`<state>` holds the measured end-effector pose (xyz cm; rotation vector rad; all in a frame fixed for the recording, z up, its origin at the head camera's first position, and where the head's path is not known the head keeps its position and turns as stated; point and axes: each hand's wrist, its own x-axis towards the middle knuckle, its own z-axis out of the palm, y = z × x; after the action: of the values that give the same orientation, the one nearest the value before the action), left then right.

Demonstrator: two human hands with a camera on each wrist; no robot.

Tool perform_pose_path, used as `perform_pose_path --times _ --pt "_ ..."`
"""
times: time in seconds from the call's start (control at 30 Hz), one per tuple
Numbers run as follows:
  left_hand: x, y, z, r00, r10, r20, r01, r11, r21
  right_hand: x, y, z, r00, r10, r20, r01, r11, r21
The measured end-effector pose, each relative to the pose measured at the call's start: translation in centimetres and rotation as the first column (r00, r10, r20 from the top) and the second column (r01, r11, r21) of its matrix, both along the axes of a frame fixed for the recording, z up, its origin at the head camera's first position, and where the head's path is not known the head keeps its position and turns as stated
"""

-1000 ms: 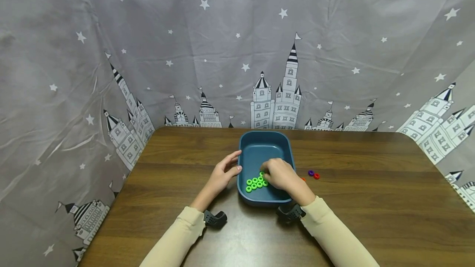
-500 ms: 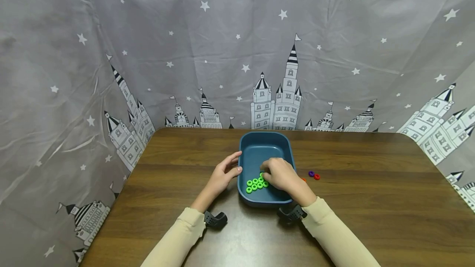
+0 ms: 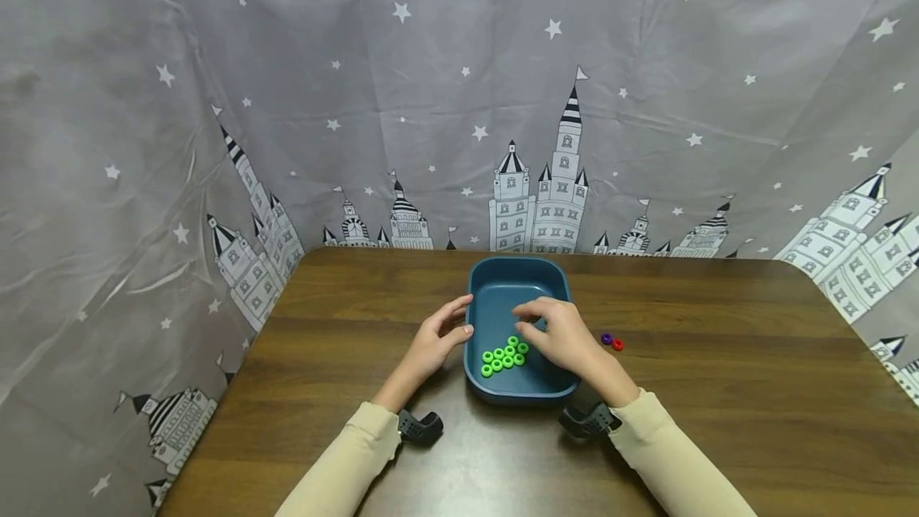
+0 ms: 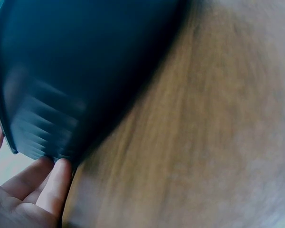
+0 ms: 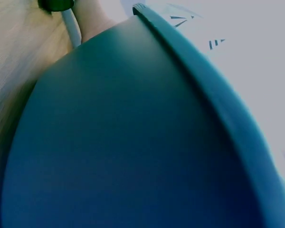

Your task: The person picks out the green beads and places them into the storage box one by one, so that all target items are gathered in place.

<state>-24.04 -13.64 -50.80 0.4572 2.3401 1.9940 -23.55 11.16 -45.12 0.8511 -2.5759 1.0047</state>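
Several small bright green rings (image 3: 505, 365) lie grouped on the floor of a dark blue rectangular bin (image 3: 520, 400), toward its near end. My left hand (image 3: 438, 335) is beside the bin's left wall; in the left wrist view its fingertips (image 4: 61, 172) touch the outer wall. Over the right half of the bin hovers my right hand (image 3: 567, 333), its thumb and index finger apart, with nothing seen between them. The right wrist view is filled mostly by the bin's outer wall (image 5: 123, 123), so that hand's fingers are hidden there.
On the wooden table (image 3: 711, 389), a purple ring (image 3: 606, 334) and a red ring (image 3: 617, 341) lie right of the bin. Behind the table hangs a grey curtain (image 3: 431, 38) printed with castles and stars. Each wrist wears a black camera band (image 3: 420, 429).
My right hand has lifted from the green rings and shifted slightly right, its thumb and fingers spreading apart. The rings it partly covered now show fully. My left hand stays at the bin.
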Motion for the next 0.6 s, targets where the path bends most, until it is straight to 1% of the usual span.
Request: perform_pose_path --times 0.1,0.17,0.27,0.37,0.6 --pt "0.0 0.1 0.1 1.000 -0.011 -0.006 0.011 1.000 0.002 0.2 0.9 0.0 0.997 -0.015 -0.081 0.011 0.999 -0.048" --pt "0.0 0.1 0.1 1.000 -0.018 -0.006 0.018 1.000 0.004 0.4 1.5 -0.1 0.989 -0.040 -0.144 0.028 0.996 -0.084" --pt "-0.1 0.1 0.1 1.000 -0.020 -0.012 0.020 1.000 0.001 0.6 2.8 -0.2 0.976 -0.086 -0.199 0.060 0.989 -0.133" --pt "-0.2 0.1 0.0 1.000 -0.017 -0.014 0.017 1.000 0.001 0.9 4.1 -0.4 0.968 -0.126 -0.217 0.094 0.984 -0.153" --pt "-0.1 0.0 0.0 1.000 -0.006 -0.009 0.006 1.000 0.003 2.0 7.0 -1.4 0.963 -0.155 -0.219 0.126 0.982 -0.140"
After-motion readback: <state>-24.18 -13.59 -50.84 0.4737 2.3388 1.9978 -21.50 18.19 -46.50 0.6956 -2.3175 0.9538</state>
